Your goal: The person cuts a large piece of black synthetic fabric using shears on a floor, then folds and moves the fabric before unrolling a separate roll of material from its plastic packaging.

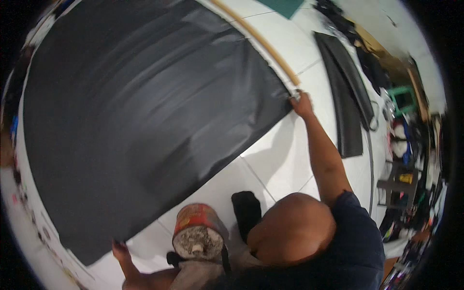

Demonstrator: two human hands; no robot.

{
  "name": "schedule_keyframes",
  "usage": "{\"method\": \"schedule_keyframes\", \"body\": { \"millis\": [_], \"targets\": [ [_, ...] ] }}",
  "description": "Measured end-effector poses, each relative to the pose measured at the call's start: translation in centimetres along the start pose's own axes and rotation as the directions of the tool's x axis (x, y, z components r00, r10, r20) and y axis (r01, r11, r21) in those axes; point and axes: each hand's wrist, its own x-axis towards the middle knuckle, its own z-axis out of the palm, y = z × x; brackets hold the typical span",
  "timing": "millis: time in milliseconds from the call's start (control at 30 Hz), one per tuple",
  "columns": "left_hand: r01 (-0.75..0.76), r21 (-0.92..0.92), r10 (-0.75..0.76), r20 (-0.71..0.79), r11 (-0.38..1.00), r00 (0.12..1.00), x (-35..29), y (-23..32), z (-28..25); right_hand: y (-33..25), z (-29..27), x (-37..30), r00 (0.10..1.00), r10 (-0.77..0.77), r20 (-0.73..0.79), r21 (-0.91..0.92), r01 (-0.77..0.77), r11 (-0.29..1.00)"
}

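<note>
A large black sheet (145, 111), smooth and slightly shiny like leather or vinyl, is spread over the white floor and fills most of the left and middle. At its right corner my right hand (302, 104) is closed on the edge, arm stretched out. Lower left, my left hand (121, 250) has its fingers closed at the near edge of the sheet; the fingertips are partly dark against it. Soft folds run across the sheet between the hands. Beside my bent knee (295, 237) stands a red, crusted can (198, 231) with a pale knob at its middle.
A long tan roll or rod (261, 41) lies along the sheet's far right edge. Folded black material (345, 96) rests on the floor to the right. Beyond it stand a green stool (402, 99), a dark stool (398, 186) and clutter. My black-socked foot (246, 212) is near the can.
</note>
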Motion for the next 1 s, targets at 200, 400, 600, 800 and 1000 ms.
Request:
{"method": "schedule_keyframes", "body": {
  "millis": [200,400,600,800,1000],
  "targets": [
    [0.071,-0.136,-0.087,-0.116,0.988,0.989,-1.7,1.6,3.6,-18.8,-4.7,-14.3,0.715,-0.697,-0.052,0.275,0.681,0.678],
    [0.016,-0.151,-0.061,-0.295,0.988,0.954,-4.6,2.9,4.9,-25.1,-2.4,-21.7,0.469,-0.856,0.217,0.302,0.802,0.516],
    [-0.369,-0.533,0.171,-0.383,0.762,0.908,-5.1,7.6,4.5,-27.4,-5.3,-20.9,0.408,-0.731,0.547,0.286,0.729,0.622],
    [-0.542,-0.631,0.275,-0.476,0.555,0.835,1.9,12.8,-5.1,-29.9,-7.5,-19.4,0.166,-0.626,0.762,0.299,0.767,0.568],
    [-0.599,-0.211,0.333,-0.669,0.772,0.665,6.9,17.7,-15.9,-29.9,-6.0,-17.2,-0.077,-0.614,0.785,0.378,0.846,0.377]
  ]
}}
